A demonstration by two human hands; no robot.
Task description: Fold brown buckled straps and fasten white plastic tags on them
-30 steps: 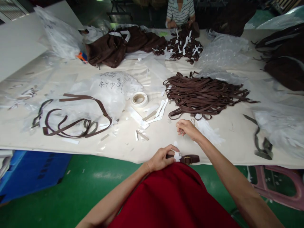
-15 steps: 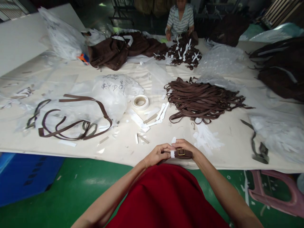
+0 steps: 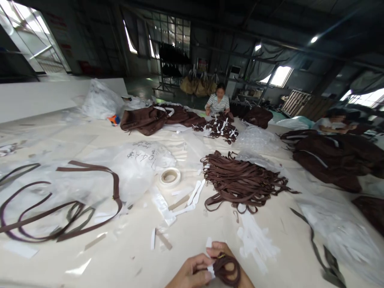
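Note:
At the bottom centre, my left hand (image 3: 194, 273) is closed on a coiled brown strap (image 3: 230, 276), fingertips pressed to a white strip (image 3: 211, 271) wrapped round it. A small brass buckle (image 3: 221, 255) shows at the top of the coil. My right hand (image 3: 221, 249) is closed round the coil's far side, its fingertips close to the white strip's upright end; the coil hides part of the palm. Beyond my hands is a heap of brown straps (image 3: 240, 180). To its front lies a bunch of white strips (image 3: 255, 240).
A tape roll (image 3: 170, 177) and scraps lie left of the heap. Loose straps (image 3: 115, 188) rest on clear plastic at left, brown bags (image 3: 144, 120) at the back. A person (image 3: 218, 103) in a striped shirt sits across; another person (image 3: 333, 123) is at far right.
My right hand has come back from the table to the strap in my left hand. The white strip is now round the coil. The view has tilted up, showing the far room.

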